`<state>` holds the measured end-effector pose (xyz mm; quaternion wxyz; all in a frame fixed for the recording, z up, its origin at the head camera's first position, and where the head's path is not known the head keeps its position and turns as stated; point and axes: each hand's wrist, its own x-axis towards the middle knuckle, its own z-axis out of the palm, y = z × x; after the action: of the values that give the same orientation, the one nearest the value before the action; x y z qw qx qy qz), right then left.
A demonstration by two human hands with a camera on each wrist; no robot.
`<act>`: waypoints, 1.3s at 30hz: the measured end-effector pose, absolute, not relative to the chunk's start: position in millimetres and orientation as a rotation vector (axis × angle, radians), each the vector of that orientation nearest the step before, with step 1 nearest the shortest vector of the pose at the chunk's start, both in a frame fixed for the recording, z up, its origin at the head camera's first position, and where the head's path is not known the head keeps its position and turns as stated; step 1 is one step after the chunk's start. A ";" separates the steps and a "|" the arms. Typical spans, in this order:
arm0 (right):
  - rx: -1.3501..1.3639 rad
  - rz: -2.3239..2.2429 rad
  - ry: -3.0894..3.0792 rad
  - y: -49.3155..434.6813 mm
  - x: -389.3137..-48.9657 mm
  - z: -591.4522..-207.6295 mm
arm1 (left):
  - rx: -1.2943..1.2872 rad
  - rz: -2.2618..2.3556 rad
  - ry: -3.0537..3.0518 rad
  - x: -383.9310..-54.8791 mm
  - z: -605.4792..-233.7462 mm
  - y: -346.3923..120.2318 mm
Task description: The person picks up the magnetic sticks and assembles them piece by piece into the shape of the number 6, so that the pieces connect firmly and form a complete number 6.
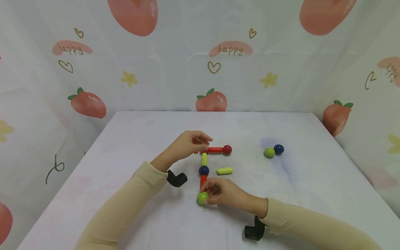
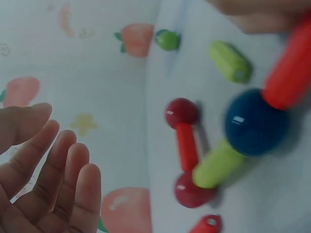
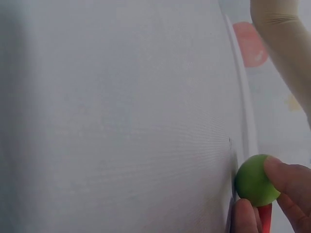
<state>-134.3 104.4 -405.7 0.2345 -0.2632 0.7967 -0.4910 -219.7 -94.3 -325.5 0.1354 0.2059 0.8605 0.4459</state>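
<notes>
Nearest: our R sleeve [image 1: 307, 220]; R hand [image 1: 227, 193] pinches lime ball [image 1: 201, 198] nearside of centre navy ball [image 1: 203, 170]; L hand [image 1: 188, 144] beyond it, fingers relaxed. Yellow rod [image 1: 204, 159] seems joined to navy & red ball [image 2: 185, 192]; ribbed rod [image 1: 225, 171], navy's R, loose.

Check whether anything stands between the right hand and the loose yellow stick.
Nothing visible does: in the head view, only bare table shows between the right hand and the loose yellow stick. The hand does hold a green ball, which it would probably need to release first.
</notes>
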 end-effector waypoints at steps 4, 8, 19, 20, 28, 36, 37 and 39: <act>-0.726 -1.345 2.186 104.0 -134.6 -405.7 | 0.541 1.207 2.487 -216.6 -342.4 -99.8; -0.723 -1.345 2.188 103.8 -134.8 -405.6 | 0.492 1.126 2.487 -211.6 -357.9 -103.8; -0.709 -1.346 2.179 103.1 -134.4 -404.8 | 0.396 1.044 2.457 -206.4 -383.8 -104.8; -0.713 -1.345 2.179 103.1 -134.3 -404.6 | 0.388 1.042 2.453 -206.7 -384.6 -104.6; -0.698 -1.350 2.163 102.8 -134.5 -403.4 | 0.348 1.023 2.451 -204.7 -382.8 -103.5; -0.663 -1.343 2.148 104.6 -133.9 -399.2 | 0.350 1.006 2.478 -205.1 -384.9 -102.8; -0.656 -1.336 2.151 105.6 -133.7 -397.8 | 0.351 1.008 2.477 -204.9 -384.9 -102.8; -0.630 -1.318 2.169 107.8 -134.2 -394.4 | 0.346 1.016 2.473 -204.6 -384.8 -102.7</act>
<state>-134.2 107.8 -394.4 0.2605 -0.2325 0.8008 -0.4867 -204.6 -102.7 -384.8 0.2210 0.1253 0.8946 0.3676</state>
